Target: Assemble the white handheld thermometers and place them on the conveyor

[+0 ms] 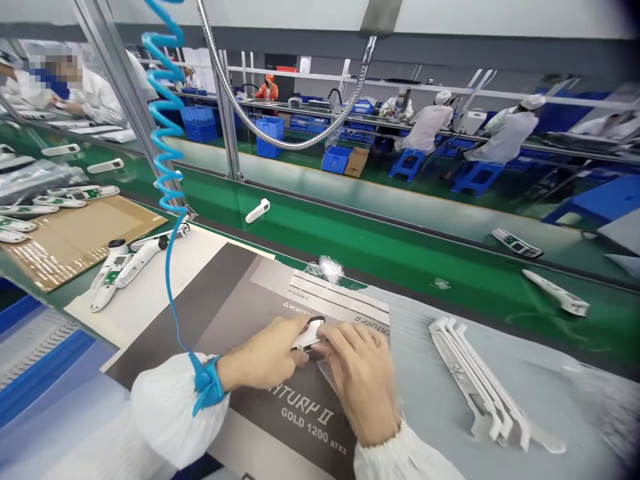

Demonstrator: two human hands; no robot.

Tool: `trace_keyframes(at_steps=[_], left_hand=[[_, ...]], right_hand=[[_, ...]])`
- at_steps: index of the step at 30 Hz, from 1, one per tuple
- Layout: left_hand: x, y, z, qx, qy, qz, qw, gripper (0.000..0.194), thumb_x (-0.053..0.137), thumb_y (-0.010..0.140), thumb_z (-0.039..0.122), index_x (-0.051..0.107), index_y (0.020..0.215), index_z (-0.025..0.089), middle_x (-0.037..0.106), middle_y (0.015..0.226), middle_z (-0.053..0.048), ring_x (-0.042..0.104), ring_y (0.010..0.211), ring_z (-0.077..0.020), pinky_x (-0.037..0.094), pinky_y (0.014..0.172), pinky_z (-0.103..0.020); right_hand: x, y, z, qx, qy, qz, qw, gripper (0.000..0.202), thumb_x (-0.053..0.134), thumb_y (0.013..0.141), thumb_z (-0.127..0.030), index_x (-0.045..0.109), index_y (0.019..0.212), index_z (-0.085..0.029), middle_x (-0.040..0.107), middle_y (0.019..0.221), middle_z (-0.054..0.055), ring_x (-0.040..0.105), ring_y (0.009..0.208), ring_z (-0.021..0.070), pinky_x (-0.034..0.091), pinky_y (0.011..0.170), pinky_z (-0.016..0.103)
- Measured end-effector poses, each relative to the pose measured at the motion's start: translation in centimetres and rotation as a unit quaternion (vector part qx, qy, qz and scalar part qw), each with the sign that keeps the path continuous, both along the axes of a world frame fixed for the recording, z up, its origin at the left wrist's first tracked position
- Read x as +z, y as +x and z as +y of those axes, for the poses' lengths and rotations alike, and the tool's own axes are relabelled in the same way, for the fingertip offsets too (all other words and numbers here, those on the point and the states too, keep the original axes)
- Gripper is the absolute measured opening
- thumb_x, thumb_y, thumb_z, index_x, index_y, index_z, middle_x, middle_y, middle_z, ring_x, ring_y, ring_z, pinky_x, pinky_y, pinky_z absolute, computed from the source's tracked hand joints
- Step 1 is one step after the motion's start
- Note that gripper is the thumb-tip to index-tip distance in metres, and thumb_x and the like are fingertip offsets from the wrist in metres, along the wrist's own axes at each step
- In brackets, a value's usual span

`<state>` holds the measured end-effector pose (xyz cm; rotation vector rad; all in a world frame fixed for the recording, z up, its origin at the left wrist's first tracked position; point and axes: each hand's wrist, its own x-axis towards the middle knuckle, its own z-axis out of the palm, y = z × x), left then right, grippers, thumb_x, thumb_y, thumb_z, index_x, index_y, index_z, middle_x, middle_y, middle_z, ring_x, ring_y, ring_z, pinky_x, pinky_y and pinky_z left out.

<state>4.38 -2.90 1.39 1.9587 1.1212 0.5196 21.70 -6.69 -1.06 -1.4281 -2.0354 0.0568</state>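
Between my hands is a white handheld device [314, 331] with a dark rim at its end, shaped like a forehead thermometer. My left hand [265, 353] grips it from the left, thumb and fingers closed; a blue wrist strap with a coiled cord circles that wrist. From the right, my right hand [364, 373] pinches the same device with bent fingers, hiding much of it. Below both hands lies a printed cardboard sheet [220, 320]. Left of it are partly assembled white devices [113, 273] showing green circuit boards. Several white shell pieces [480, 383] lie to the right.
A green conveyor belt [310, 233] runs behind the work surface, carrying white devices [259, 211]. Crumpled clear plastic [327, 268] lies at the sheet's far edge. A coiled blue cord [167, 133] hangs at left, near a metal post [125, 100]. People in white sit beyond.
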Motion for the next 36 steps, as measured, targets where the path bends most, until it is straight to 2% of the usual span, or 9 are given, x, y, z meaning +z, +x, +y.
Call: trace_keyframes(at_steps=[3, 7, 9, 13, 16, 20, 24, 27, 36], left_hand=[[-1.3, -1.0, 1.5, -0.047, -0.172, -0.098, 0.979, 0.02, 0.061, 0.077, 0.023, 0.062, 0.097, 0.022, 0.071, 0.082, -0.005, 0.068, 0.07, -0.0219, 0.055, 0.063, -0.031], [-3.7, -2.5, 3.9, 0.137, -0.257, -0.19, 0.938, 0.023, 0.062, 0.078, 0.036, 0.059, 0.087, 0.014, 0.063, 0.067, -0.003, 0.064, 0.062, -0.0184, 0.053, 0.06, -0.03], [-4.2, -3.3, 4.4, 0.195, -0.246, -0.214, 0.925, 0.028, 0.061, 0.08, 0.039, 0.06, 0.09, 0.013, 0.063, 0.072, -0.004, 0.062, 0.066, -0.017, 0.051, 0.064, -0.029], [-3.1, -4.7, 3.6, 0.161, -0.292, -0.214, 0.918, 0.035, 0.061, 0.08, 0.044, 0.062, 0.098, 0.014, 0.063, 0.073, -0.003, 0.059, 0.067, -0.0158, 0.047, 0.064, -0.027], [-2.3, -5.9, 2.6, 0.147, -0.316, -0.186, 0.918, 0.045, 0.06, 0.082, 0.053, 0.062, 0.107, 0.016, 0.063, 0.073, -0.003, 0.058, 0.068, -0.0169, 0.043, 0.06, -0.026], [-2.8, -7.5, 2.1, 0.151, -0.342, -0.149, 0.915, 0.056, 0.058, 0.082, 0.065, 0.06, 0.117, 0.021, 0.063, 0.078, -0.003, 0.058, 0.073, -0.0194, 0.038, 0.055, -0.025], [-3.3, -7.9, 1.9, 0.153, -0.357, -0.153, 0.909, 0.06, 0.059, 0.079, 0.068, 0.06, 0.118, 0.023, 0.062, 0.075, -0.003, 0.056, 0.07, -0.019, 0.035, 0.053, -0.023], [-3.0, -6.9, 1.7, 0.139, -0.367, -0.161, 0.906, 0.058, 0.058, 0.079, 0.07, 0.061, 0.112, 0.022, 0.059, 0.068, -0.001, 0.051, 0.062, -0.0165, 0.031, 0.05, -0.022], [-2.7, -4.9, 0.8, 0.099, -0.37, -0.171, 0.908, 0.049, 0.057, 0.081, 0.067, 0.061, 0.095, 0.02, 0.052, 0.061, 0.002, 0.044, 0.053, -0.0126, 0.03, 0.047, -0.021]], right_hand=[[0.1, -1.0, -0.2, -0.005, 0.024, -0.046, 0.999, 0.017, 0.051, 0.095, -0.015, 0.062, 0.086, -0.024, 0.068, 0.083, 0.0, 0.053, 0.083, 0.0191, 0.027, 0.082, 0.037], [0.4, -0.9, 2.8, 0.034, -0.039, 0.001, 0.999, 0.019, 0.046, 0.095, -0.018, 0.057, 0.081, -0.023, 0.067, 0.088, 0.001, 0.054, 0.084, 0.0182, 0.031, 0.081, 0.034], [0.2, -0.2, 6.7, -0.026, -0.109, 0.008, 0.994, 0.016, 0.046, 0.096, -0.025, 0.055, 0.082, -0.022, 0.065, 0.087, 0.002, 0.055, 0.083, 0.0182, 0.035, 0.079, 0.032], [-1.7, 1.3, 14.9, -0.229, -0.157, -0.049, 0.959, 0.012, 0.049, 0.091, -0.023, 0.057, 0.082, -0.019, 0.063, 0.087, 0.008, 0.053, 0.089, 0.0228, 0.033, 0.078, 0.034], [-2.7, 3.3, 16.5, -0.289, -0.161, -0.086, 0.94, 0.011, 0.054, 0.088, -0.027, 0.061, 0.091, -0.02, 0.061, 0.104, 0.011, 0.052, 0.099, 0.0245, 0.033, 0.077, 0.034], [-1.4, 7.8, 11.3, -0.313, -0.169, -0.138, 0.924, 0.021, 0.051, 0.092, -0.041, 0.062, 0.102, -0.026, 0.063, 0.106, 0.003, 0.057, 0.097, 0.0192, 0.035, 0.077, 0.03], [0.1, 13.0, 2.9, -0.403, -0.194, -0.206, 0.871, 0.019, 0.051, 0.092, -0.032, 0.065, 0.093, -0.019, 0.067, 0.1, 0.01, 0.059, 0.099, 0.0255, 0.035, 0.079, 0.036], [-0.6, 15.3, -1.4, -0.442, -0.231, -0.247, 0.831, 0.011, 0.057, 0.087, -0.024, 0.065, 0.087, -0.017, 0.069, 0.094, 0.013, 0.061, 0.095, 0.0282, 0.036, 0.075, 0.037], [-3.1, 16.5, -3.6, -0.465, -0.262, -0.26, 0.805, 0.016, 0.055, 0.089, -0.023, 0.061, 0.103, -0.016, 0.067, 0.105, 0.014, 0.06, 0.103, 0.0303, 0.041, 0.073, 0.037]])
